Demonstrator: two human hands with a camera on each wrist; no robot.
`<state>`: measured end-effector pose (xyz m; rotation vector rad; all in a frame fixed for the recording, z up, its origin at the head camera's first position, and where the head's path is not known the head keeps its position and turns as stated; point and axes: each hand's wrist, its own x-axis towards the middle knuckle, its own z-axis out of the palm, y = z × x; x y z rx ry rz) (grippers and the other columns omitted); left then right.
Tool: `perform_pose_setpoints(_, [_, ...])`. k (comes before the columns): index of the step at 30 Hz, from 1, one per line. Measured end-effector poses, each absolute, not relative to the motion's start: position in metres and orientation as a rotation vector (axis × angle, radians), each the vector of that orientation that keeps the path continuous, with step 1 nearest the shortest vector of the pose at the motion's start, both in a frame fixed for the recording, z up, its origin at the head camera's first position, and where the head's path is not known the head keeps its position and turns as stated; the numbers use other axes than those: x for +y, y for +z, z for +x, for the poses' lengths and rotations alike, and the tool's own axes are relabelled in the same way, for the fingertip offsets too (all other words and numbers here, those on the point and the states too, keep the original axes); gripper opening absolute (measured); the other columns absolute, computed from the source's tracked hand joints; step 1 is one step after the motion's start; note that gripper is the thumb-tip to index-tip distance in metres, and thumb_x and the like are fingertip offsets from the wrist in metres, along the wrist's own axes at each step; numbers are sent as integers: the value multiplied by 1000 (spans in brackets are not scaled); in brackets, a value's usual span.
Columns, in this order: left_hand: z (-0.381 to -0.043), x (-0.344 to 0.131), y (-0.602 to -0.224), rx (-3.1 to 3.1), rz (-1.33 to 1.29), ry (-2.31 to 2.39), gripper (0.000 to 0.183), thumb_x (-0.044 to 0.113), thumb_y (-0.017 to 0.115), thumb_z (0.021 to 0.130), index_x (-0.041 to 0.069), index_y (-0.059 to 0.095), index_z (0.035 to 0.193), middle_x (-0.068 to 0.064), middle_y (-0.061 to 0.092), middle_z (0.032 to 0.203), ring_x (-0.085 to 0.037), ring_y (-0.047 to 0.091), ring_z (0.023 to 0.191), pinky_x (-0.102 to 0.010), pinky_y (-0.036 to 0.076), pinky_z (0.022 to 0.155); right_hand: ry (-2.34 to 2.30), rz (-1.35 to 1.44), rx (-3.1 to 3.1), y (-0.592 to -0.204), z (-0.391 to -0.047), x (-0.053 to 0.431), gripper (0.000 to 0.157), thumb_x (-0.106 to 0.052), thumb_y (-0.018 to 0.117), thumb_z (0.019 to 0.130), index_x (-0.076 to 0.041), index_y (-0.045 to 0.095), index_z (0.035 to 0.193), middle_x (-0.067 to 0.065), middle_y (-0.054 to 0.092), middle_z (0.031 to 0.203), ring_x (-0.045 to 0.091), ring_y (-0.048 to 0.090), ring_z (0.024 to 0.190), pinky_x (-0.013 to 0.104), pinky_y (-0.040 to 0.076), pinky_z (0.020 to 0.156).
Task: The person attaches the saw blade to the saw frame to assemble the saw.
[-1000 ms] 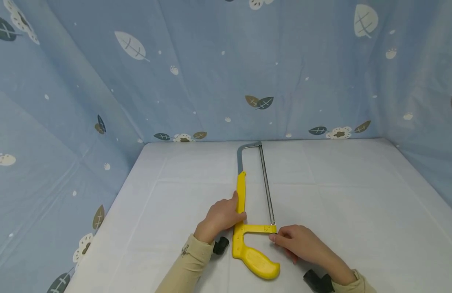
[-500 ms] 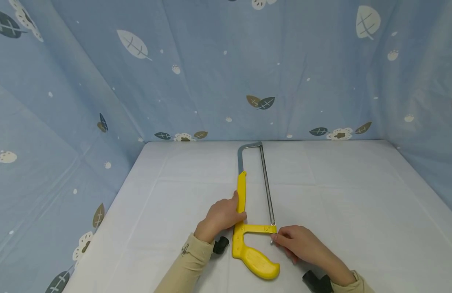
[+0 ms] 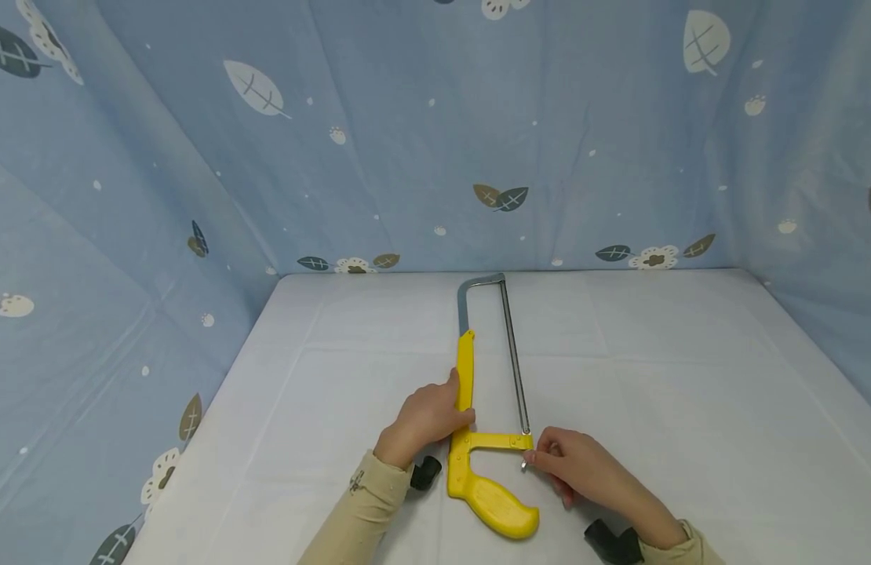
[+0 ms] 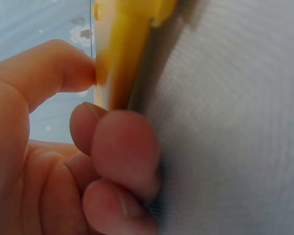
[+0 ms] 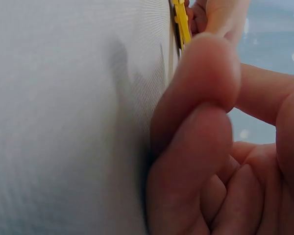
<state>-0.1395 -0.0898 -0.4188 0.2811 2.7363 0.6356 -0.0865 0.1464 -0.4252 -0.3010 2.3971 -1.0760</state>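
Note:
A hacksaw [image 3: 464, 439] with a yellow frame and handle lies flat on the white cloth, its handle end towards me. My left hand [image 3: 427, 414] holds the yellow spine between thumb and fingers; the left wrist view shows the fingertips against the yellow frame [image 4: 125, 58]. At the near end of the blade [image 3: 513, 353], my right hand [image 3: 577, 471] pinches a small silver wing nut [image 3: 524, 464] just below the yellow crossbar [image 3: 499, 442]. Most of that nut is covered by the fingertips. In the right wrist view the curled fingers [image 5: 191, 147] hide it altogether.
White cloth [image 3: 654, 337] covers the table all round the saw. Behind and to the left hangs a blue curtain [image 3: 407, 141] with leaf prints. A black wrist camera [image 3: 426, 473] sits under the left wrist and another black camera [image 3: 612, 541] under the right.
My right fingers have shifted and turned slightly at the wing nut, and its silver tip now shows below them. The left hand and the hacksaw have stayed put.

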Motion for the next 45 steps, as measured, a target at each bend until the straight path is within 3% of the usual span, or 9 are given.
perform_pose_setpoints(29, [-139,-90,-418,2741,276,614,77,38,54,80,3,22,141,-1,43,57,-14,38,45,-26,30,43,-1080,-368,2364,-424,-85,147,39,-49,47,86,-14,58,75,-1,46,45,17,45,37,27,33,36])
perform_pose_setpoints(45, [-138,-90,-419,2750,266,629,77,36,55,79,3,22,141,-1,44,59,-14,40,47,-26,31,43,-1042,-355,2373,-423,-84,143,38,-51,49,84,-16,61,74,-2,45,43,15,43,36,27,33,38])
